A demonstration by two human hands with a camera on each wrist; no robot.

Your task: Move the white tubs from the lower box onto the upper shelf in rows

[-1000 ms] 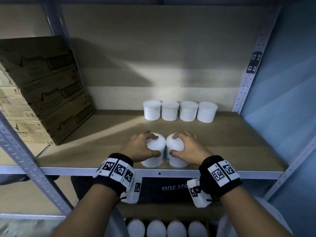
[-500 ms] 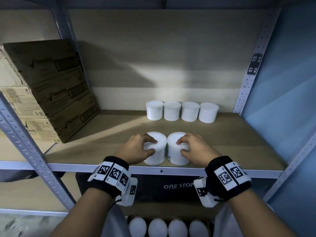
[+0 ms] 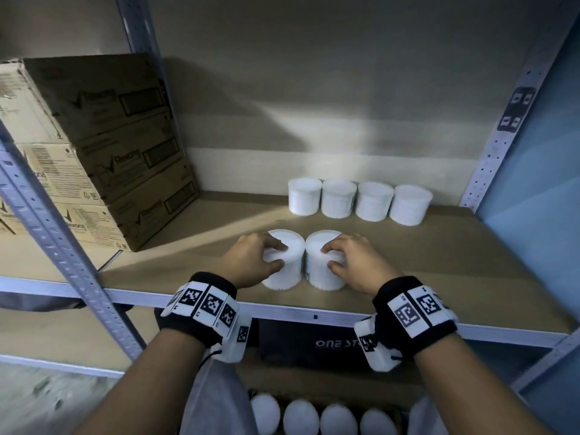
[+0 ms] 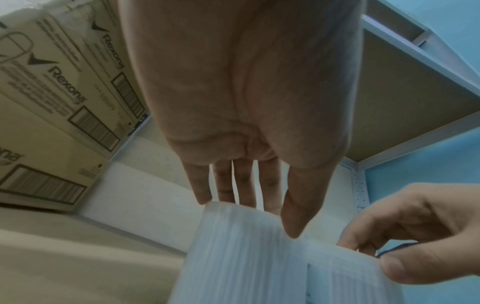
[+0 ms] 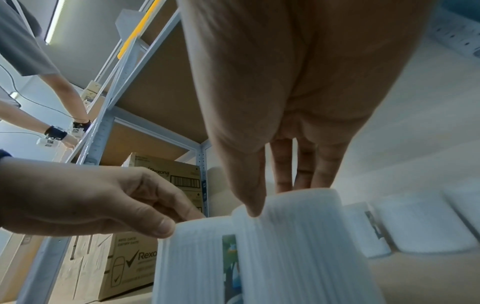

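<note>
Two white ribbed tubs stand side by side, touching, on the upper shelf [image 3: 408, 277] near its front edge. My left hand [image 3: 251, 262] grips the left tub [image 3: 290, 271] from above, thumb on its near side, fingers over the lid. My right hand [image 3: 354, 262] grips the right tub [image 3: 317, 274] the same way. In the left wrist view the left tub [image 4: 241, 257] sits under my fingertips; in the right wrist view the right tub [image 5: 298, 246] does. A row of several white tubs [image 3: 357, 204] lines the back. More tubs [image 3: 320, 419] fill the lower box.
Stacked cardboard cartons [image 3: 103, 152] take up the shelf's left side. Steel uprights [image 3: 53, 243] frame the bay, with a blue wall [image 3: 539, 199] on the right. Bare shelf lies right of the held tubs. Another person's arms [image 5: 59, 131] show far left in the right wrist view.
Both hands slid the pair of tubs a little deeper onto the shelf, away from the front edge. The grip on each tub is unchanged.
</note>
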